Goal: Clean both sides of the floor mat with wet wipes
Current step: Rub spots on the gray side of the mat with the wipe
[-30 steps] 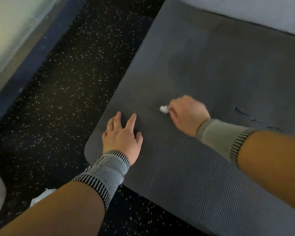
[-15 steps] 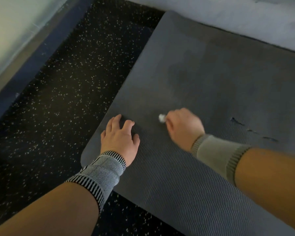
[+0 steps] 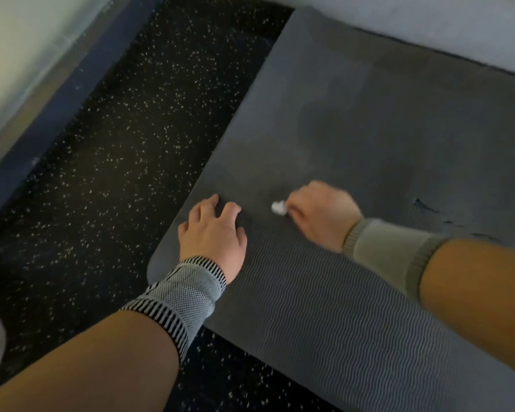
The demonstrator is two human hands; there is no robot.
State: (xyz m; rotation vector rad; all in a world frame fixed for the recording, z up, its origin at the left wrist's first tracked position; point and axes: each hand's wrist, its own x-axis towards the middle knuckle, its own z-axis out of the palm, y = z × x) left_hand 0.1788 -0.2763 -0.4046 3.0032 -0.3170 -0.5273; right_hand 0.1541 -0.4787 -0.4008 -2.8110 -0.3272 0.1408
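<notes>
A grey floor mat (image 3: pixel 369 120) lies on the floor, with a fine wavy ribbed texture on its near part. My right hand (image 3: pixel 321 215) grips a small bunched white wet wipe (image 3: pixel 278 207) and holds it down on the mat; only a bit of the wipe shows past the fingers. My left hand (image 3: pixel 213 233) rests on the mat near its left edge, fingers bent with the tips pressing on the surface. Both wrists wear knitted bands.
Black speckled rubber flooring (image 3: pixel 125 150) lies left of and in front of the mat. A dark blue baseboard (image 3: pixel 57 108) and a pale wall run along the left. A light grey surface (image 3: pixel 428 22) borders the mat's far edge. Small tears (image 3: pixel 425 205) mark the mat at right.
My right hand with the wipe has drawn back toward me along the mat. The fingers of my left hand have curled from flat to bent. The view has tilted, showing more of the mat's far edge.
</notes>
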